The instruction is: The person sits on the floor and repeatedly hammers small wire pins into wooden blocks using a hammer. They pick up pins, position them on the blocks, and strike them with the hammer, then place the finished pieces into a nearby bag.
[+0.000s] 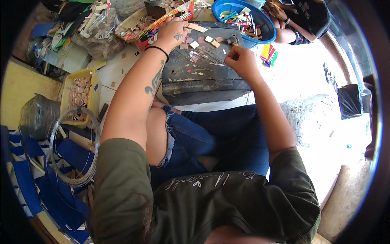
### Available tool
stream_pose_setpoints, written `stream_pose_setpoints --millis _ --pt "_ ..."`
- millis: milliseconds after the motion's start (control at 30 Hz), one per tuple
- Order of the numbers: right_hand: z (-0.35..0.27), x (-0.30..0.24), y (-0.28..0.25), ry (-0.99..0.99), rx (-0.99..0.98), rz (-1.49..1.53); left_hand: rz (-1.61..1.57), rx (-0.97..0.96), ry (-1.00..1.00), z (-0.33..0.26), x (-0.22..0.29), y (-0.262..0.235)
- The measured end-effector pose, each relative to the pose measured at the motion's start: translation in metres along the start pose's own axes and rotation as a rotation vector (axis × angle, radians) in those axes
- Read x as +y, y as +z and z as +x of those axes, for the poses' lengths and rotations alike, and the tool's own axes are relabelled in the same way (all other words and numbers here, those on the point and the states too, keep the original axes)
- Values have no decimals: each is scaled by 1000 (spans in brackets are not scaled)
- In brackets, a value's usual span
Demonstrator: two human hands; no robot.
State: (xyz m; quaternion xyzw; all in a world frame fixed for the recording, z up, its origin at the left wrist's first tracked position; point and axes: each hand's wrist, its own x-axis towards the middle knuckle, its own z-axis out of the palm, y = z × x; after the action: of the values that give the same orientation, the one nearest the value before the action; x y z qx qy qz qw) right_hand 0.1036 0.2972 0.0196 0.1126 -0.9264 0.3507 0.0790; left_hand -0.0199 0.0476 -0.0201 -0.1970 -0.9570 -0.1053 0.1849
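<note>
A dark, worn block [207, 85] stands in front of my crossed legs. At its far left corner my left hand [172, 33] is closed, with a pale wooden strip [197, 27] reaching out from its fingers to the right. Over the block's right side, my right hand [242, 63] has its fingers curled together; what they hold, if anything, is hidden. Just beyond it sits a small dark metal object [232, 40], its kind unclear. Several small wooden squares [194, 44] and thin wires [211, 59] lie scattered on the block top.
Beyond the block are a blue basin [266, 40] of coloured pieces and a red box [147, 40]. A yellow basket [94, 73] of wooden bits and a wire coil [53, 162] lie left, near blue pieces [24, 183]. Another person [308, 18] sits far right.
</note>
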Motion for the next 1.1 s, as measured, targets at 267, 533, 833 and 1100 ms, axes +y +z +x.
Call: stream_pose_setpoints --millis 267,533,833,1100 --pt "-15 22 24 257 138 662 -222 -45 16 -9 13 -19" --pt "-30 7 43 -78 421 520 -932 147 -79 -112 110 -56" --pt "-42 9 31 -105 188 256 -607 267 53 -135 128 -37" --pt "-50 5 20 -20 86 741 -666 254 46 -137 122 -28"
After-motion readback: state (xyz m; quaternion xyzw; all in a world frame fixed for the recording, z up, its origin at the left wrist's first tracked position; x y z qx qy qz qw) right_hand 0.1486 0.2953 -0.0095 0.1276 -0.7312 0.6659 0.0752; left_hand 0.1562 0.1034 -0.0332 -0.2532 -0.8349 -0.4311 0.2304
